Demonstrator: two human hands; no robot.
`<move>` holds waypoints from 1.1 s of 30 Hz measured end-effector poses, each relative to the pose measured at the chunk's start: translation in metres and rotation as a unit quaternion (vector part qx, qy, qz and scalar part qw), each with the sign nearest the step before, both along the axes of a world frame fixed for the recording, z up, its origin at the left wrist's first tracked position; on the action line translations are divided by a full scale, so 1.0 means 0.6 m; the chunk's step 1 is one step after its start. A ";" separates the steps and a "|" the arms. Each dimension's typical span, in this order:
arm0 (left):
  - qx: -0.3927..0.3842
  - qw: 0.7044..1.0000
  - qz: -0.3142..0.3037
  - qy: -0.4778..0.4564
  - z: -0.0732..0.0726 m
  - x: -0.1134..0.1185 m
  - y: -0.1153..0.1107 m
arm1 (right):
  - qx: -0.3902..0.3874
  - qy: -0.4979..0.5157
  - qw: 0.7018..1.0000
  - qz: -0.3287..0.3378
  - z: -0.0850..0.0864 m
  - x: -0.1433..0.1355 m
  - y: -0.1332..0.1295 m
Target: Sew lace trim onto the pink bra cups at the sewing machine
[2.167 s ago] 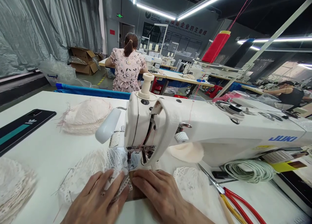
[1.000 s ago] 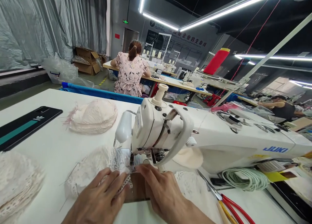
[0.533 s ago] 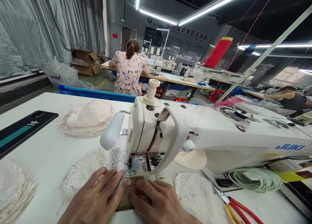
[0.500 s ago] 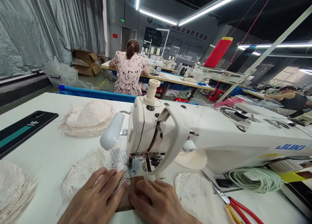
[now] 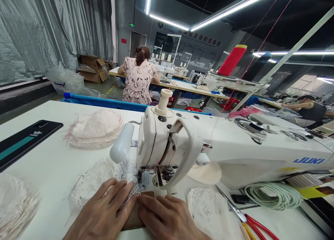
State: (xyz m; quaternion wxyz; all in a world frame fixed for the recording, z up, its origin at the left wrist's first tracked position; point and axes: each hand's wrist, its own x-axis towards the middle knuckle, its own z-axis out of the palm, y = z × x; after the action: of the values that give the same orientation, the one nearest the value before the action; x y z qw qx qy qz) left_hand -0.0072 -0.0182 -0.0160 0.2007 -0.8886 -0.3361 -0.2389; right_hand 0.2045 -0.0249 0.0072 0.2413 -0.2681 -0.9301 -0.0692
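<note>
White lace fabric [image 5: 96,175] lies left of and beneath the presser foot of a white sewing machine [image 5: 235,139]. My left hand [image 5: 106,207] rests on the lace's near edge, fingers spread a little and pointing toward the needle area. Close beside it, my right hand [image 5: 167,215] has curled fingers at a brown piece [image 5: 135,217] in front of the needle plate; its thumb and index tip meet near the lace edge. Whether the fingertips pinch the fabric is hidden. More lace [image 5: 206,207] lies right of my right hand.
Lace cup stacks [image 5: 95,128] and a black phone [image 5: 32,140] lie on the left. Red-handled scissors [image 5: 245,217] and a coiled pale green cord [image 5: 273,194] are at the right. A person [image 5: 139,76] sits at a table ahead; another is far right.
My right hand's fingers have shifted slightly, its index tip now nearer my left hand. The lace has moved a little at the presser foot. The view has shifted slightly.
</note>
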 end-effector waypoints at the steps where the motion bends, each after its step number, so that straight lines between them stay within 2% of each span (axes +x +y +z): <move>1: 0.000 1.000 -0.006 -0.006 -0.005 -0.001 0.006 | -0.002 -0.001 1.000 -0.005 0.000 0.000 0.001; 6: -0.014 0.998 -0.056 -0.025 -0.030 -0.009 0.038 | -0.007 -0.011 0.999 -0.029 -0.001 0.000 0.002; 10: -0.033 0.997 -0.062 -0.019 -0.036 -0.011 0.051 | -0.010 -0.028 0.998 -0.048 -0.007 0.001 0.005; 16: -0.022 0.998 -0.066 -0.003 -0.042 -0.014 0.053 | 0.008 -0.022 0.998 -0.054 -0.013 -0.001 0.009; 26: -0.050 0.998 -0.045 -0.011 -0.051 0.003 0.029 | -0.010 -0.036 0.998 -0.057 -0.013 0.001 0.003; 33: -0.051 0.997 -0.045 -0.021 -0.048 0.001 0.050 | 0.008 -0.002 0.998 -0.061 -0.020 -0.002 0.010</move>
State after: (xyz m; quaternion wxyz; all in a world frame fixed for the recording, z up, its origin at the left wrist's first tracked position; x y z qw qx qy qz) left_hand -0.0064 0.0116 -0.0447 0.1373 -0.9068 -0.3114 -0.2487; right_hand 0.2031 -0.0190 -0.0046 0.2368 -0.3226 -0.9118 -0.0923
